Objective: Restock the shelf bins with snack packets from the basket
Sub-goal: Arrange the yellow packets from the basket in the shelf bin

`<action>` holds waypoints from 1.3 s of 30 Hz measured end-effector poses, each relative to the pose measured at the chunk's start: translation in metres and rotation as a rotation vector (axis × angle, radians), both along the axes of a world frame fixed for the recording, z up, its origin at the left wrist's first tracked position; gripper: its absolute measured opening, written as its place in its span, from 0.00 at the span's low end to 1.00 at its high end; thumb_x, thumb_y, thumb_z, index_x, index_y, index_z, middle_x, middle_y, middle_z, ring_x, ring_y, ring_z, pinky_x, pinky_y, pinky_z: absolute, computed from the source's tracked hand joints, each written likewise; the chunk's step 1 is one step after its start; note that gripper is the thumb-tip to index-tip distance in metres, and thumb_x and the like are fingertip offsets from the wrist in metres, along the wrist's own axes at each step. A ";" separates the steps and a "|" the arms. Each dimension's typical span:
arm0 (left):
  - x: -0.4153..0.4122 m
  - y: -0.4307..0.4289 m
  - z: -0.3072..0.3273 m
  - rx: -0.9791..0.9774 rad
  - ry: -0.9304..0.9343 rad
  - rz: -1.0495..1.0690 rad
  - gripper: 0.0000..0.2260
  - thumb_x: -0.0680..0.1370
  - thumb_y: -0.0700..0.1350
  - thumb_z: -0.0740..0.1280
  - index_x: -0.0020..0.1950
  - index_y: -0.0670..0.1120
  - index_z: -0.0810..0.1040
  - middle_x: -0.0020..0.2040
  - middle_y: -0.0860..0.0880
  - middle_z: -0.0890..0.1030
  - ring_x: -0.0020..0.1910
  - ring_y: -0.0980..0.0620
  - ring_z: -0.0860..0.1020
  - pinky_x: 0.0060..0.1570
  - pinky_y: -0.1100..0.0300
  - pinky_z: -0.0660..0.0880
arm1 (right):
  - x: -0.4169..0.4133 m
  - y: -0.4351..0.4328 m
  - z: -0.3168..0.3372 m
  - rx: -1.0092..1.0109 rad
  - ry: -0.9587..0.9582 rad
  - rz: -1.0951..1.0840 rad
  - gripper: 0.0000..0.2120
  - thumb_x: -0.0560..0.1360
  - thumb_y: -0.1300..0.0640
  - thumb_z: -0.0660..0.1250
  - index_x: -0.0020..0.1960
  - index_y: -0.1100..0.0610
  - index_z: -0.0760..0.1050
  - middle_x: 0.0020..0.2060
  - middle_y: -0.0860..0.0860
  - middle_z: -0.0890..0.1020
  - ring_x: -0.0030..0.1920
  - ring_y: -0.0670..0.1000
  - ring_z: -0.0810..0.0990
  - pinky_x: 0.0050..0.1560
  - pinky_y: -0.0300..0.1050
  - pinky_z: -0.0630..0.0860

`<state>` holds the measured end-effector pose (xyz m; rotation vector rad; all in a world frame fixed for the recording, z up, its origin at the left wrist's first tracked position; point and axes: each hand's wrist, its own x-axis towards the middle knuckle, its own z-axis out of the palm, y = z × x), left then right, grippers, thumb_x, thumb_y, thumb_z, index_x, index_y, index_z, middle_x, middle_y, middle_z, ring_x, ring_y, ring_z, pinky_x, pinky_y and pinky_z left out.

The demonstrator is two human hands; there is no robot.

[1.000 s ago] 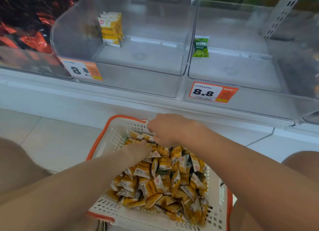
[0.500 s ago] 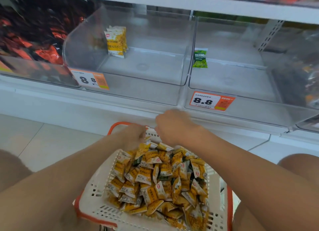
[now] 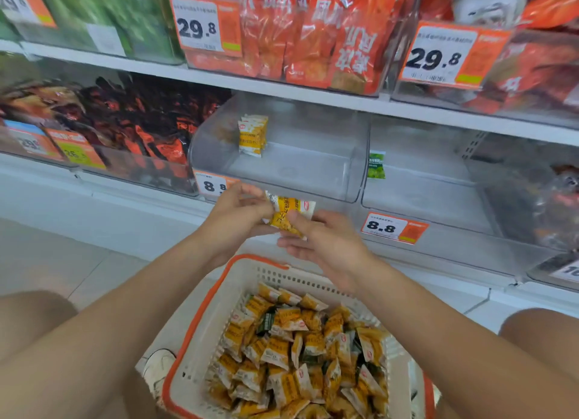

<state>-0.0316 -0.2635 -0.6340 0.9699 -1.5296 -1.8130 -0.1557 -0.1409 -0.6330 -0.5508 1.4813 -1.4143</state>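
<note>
Just short of the lower shelf's front edge, raised above the basket (image 3: 219, 296): left hand (image 3: 238, 213) curled round a small clutch of yellow packets (image 3: 289, 212), right hand (image 3: 326, 243) pinching the same clutch, thumb on top, straighter fingers beneath. Straight ahead and slightly higher, a clear bin (image 3: 313, 174), nearly bare, with a few matching packets (image 3: 253, 135) upright at its back left. Between clutch and bin floor, the bin's clear front lip; behind the left hand, a half-hidden price tag (image 3: 213, 185). To the right, a second bin (image 3: 423, 193) with one green packet (image 3: 376, 165) at its left wall. To the left, dark red bags (image 3: 141, 121). Overhead, orange bags (image 3: 297, 36). Below, heaped in the white, orange-rimmed basket, loose packets (image 3: 297, 356), mostly yellow, a few dark green; beside it on the floor, a white shoe (image 3: 159, 365).
</note>
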 end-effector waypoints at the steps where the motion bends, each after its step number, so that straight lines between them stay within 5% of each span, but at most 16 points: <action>1: 0.001 0.001 0.006 0.015 -0.009 -0.018 0.18 0.70 0.36 0.72 0.59 0.42 0.74 0.48 0.42 0.81 0.45 0.47 0.84 0.53 0.44 0.84 | -0.001 0.000 0.002 -0.018 0.074 -0.001 0.09 0.82 0.55 0.68 0.58 0.58 0.81 0.51 0.55 0.87 0.47 0.55 0.88 0.45 0.44 0.82; 5: 0.004 -0.004 0.022 -0.084 -0.135 -0.143 0.15 0.75 0.45 0.75 0.61 0.46 0.83 0.53 0.43 0.84 0.49 0.50 0.84 0.54 0.47 0.84 | -0.008 -0.005 0.018 -0.015 0.424 -0.041 0.03 0.79 0.60 0.71 0.51 0.53 0.82 0.45 0.55 0.87 0.38 0.47 0.84 0.38 0.42 0.75; 9: 0.008 -0.013 0.029 -0.151 -0.111 -0.310 0.11 0.80 0.43 0.73 0.62 0.43 0.84 0.56 0.44 0.87 0.56 0.46 0.85 0.58 0.52 0.82 | -0.012 -0.018 0.032 -0.095 0.613 -0.071 0.09 0.75 0.61 0.74 0.53 0.51 0.83 0.43 0.51 0.87 0.44 0.51 0.86 0.46 0.50 0.81; 13: 0.012 -0.018 0.033 -0.138 0.040 -0.351 0.13 0.82 0.38 0.69 0.65 0.39 0.81 0.60 0.39 0.85 0.61 0.43 0.84 0.60 0.52 0.82 | -0.009 -0.032 0.041 -0.176 0.566 -0.144 0.20 0.74 0.60 0.77 0.64 0.52 0.78 0.46 0.51 0.87 0.44 0.50 0.86 0.46 0.44 0.83; 16: 0.014 -0.018 0.029 -0.122 0.135 -0.256 0.12 0.82 0.38 0.68 0.65 0.36 0.80 0.61 0.38 0.84 0.62 0.43 0.83 0.62 0.51 0.81 | -0.003 -0.037 0.039 -0.159 0.516 -0.105 0.14 0.73 0.54 0.79 0.57 0.53 0.82 0.43 0.50 0.87 0.43 0.47 0.86 0.42 0.37 0.80; 19: 0.018 -0.022 0.023 -0.103 0.124 -0.172 0.12 0.82 0.40 0.69 0.64 0.38 0.82 0.60 0.37 0.84 0.62 0.42 0.83 0.60 0.53 0.81 | -0.001 -0.042 0.033 -0.135 0.503 -0.056 0.05 0.76 0.55 0.77 0.49 0.55 0.85 0.41 0.51 0.88 0.43 0.52 0.86 0.45 0.44 0.81; 25: 0.020 -0.034 0.025 -0.085 0.014 -0.136 0.11 0.79 0.44 0.74 0.60 0.43 0.85 0.56 0.41 0.86 0.53 0.50 0.84 0.53 0.56 0.83 | -0.002 -0.051 0.028 -0.168 0.570 -0.014 0.09 0.78 0.57 0.74 0.59 0.54 0.82 0.42 0.51 0.88 0.39 0.48 0.84 0.51 0.52 0.83; 30: 0.020 -0.048 0.033 -0.272 -0.122 -0.119 0.10 0.76 0.49 0.77 0.55 0.48 0.85 0.48 0.47 0.88 0.50 0.52 0.85 0.51 0.52 0.81 | -0.010 -0.057 0.026 -0.245 0.572 -0.001 0.07 0.79 0.55 0.73 0.57 0.53 0.83 0.41 0.54 0.88 0.39 0.51 0.82 0.44 0.48 0.77; 33: 0.017 -0.069 0.031 -0.719 -0.331 -0.120 0.14 0.77 0.60 0.74 0.54 0.50 0.84 0.47 0.52 0.87 0.46 0.53 0.84 0.50 0.56 0.80 | -0.019 -0.073 0.030 -0.293 0.708 -0.091 0.05 0.79 0.60 0.72 0.50 0.50 0.80 0.34 0.44 0.85 0.36 0.44 0.83 0.40 0.40 0.77; 36: 0.013 -0.103 0.023 -1.201 -0.624 -0.132 0.19 0.80 0.63 0.65 0.56 0.49 0.82 0.50 0.51 0.84 0.50 0.49 0.81 0.53 0.50 0.78 | -0.033 -0.108 0.029 -0.191 0.907 -0.165 0.04 0.77 0.56 0.74 0.48 0.53 0.78 0.33 0.46 0.84 0.33 0.46 0.81 0.36 0.42 0.73; 39: 0.015 -0.129 0.021 -1.266 -0.854 -0.373 0.12 0.81 0.57 0.64 0.54 0.51 0.81 0.48 0.50 0.82 0.52 0.44 0.79 0.52 0.46 0.77 | -0.044 -0.154 0.021 -0.019 0.986 -0.141 0.08 0.73 0.55 0.75 0.42 0.56 0.78 0.32 0.48 0.83 0.36 0.52 0.82 0.33 0.40 0.69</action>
